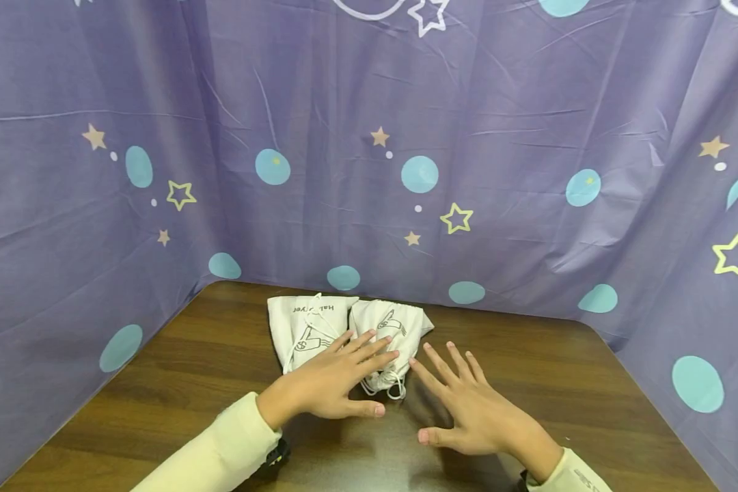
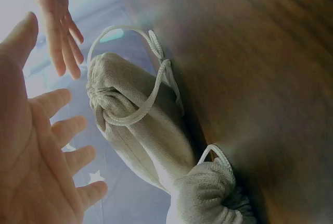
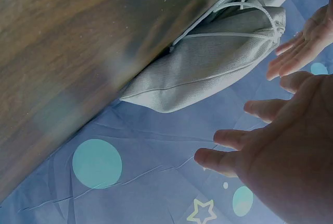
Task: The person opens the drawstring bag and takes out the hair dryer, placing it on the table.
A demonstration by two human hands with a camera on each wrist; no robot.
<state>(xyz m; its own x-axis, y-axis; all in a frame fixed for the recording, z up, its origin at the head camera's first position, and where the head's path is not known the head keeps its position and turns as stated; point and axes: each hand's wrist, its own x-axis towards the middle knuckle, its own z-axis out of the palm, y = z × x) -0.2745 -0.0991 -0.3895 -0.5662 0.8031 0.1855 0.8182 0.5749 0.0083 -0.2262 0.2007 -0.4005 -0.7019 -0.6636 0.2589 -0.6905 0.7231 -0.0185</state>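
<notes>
Head view: My left grip point(image 1: 326, 384) and my right grip point(image 1: 476, 418) are both spread, fingers apart, pinching nothing. The right bag point(image 1: 407, 321) lies on the surface point(image 1: 215, 383), far of the gap between them: far and right of the left grip, far and left of the right grip. Its long axis runs roughly near to far, with the cord point(image 1: 390, 376) at the near end. The left grip appears nearer, its fingers crossing in front of this bag; the right fingertips lie just beside it. The left bag point(image 1: 295, 321) sits alongside, its near end hidden by my left grip. A patterned curtain point(image 1: 344, 178) backs the far edge.

Left wrist view: A gap shows between my left fingers and the right bag. The gathered mouth is exposed; loose cord loops stand off the cloth and could snag a finger. The left bag is partly cropped.

Right wrist view: My right grip is clear of the right bag, whose long seamed side shows. Beyond its mouth end, the left bag blocks access from the left.
</notes>
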